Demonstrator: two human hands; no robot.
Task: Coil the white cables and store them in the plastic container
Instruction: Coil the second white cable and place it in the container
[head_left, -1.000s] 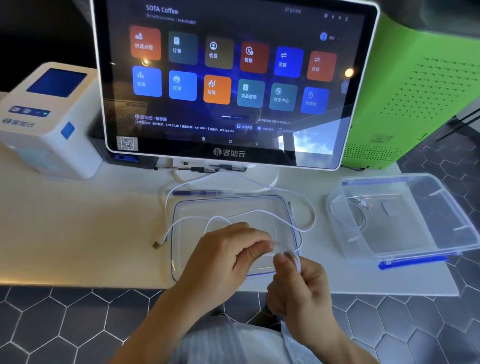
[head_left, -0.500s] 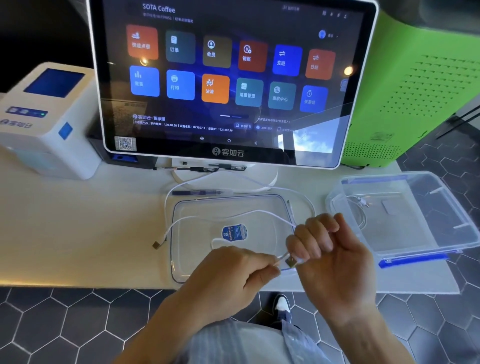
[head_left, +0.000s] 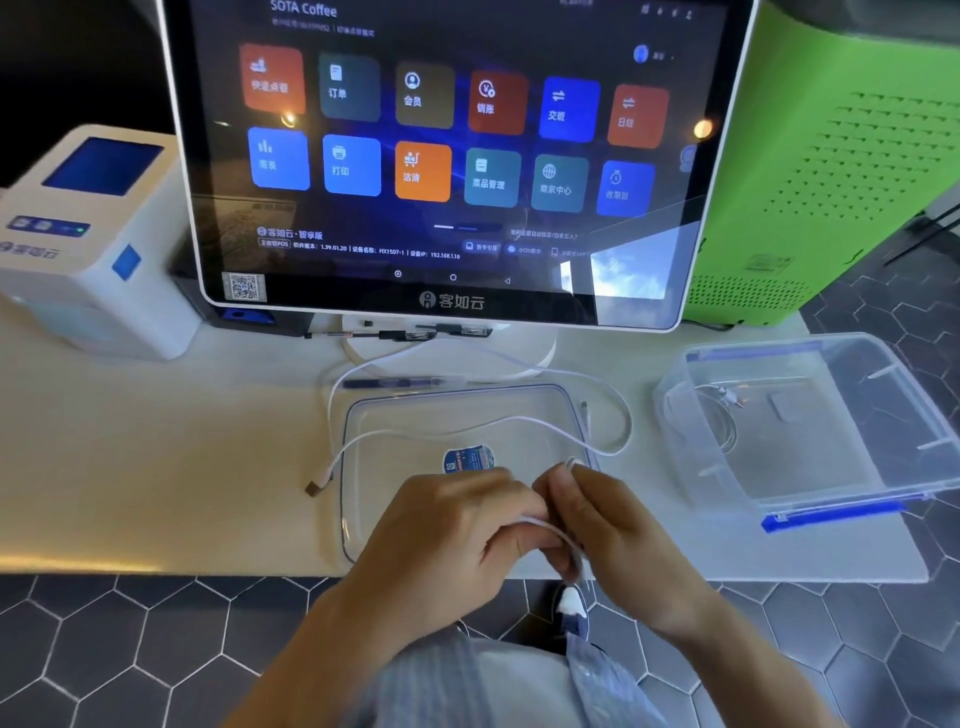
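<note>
At the desk's (head_left: 156, 467) near edge, both hands meet over the lid (head_left: 415, 415), and their fingers hide the part of the cable (head_left: 467, 423) being wound. Left hand (head_left: 447, 525): fingers curled, pinching a short white loop against the right hand. Right hand (head_left: 618, 525): fingers curled round the same loop; the exact grip points are blurred and cannot be made out. A round blue sticker (head_left: 467, 460) on the lid is partly covered by the left knuckles.

Behind the lid stands a touchscreen (head_left: 441, 156) on a white foot; its top edge is cut off. A white printer (head_left: 88, 239) sits to its left, a green cabinet (head_left: 831, 156) to its right. A blue pen (head_left: 389, 383) lies just beyond the lid's far edge. The container (head_left: 810, 447), clear with blue clips, rests at the desk's right end, overhanging the edge; a coiled cable inside it is faint.

The cable is thin and white. From the hands it runs across the lid in wide arcs, looping past both sides; its metal plug (head_left: 313, 487) lies on the desk just left of the lid.
</note>
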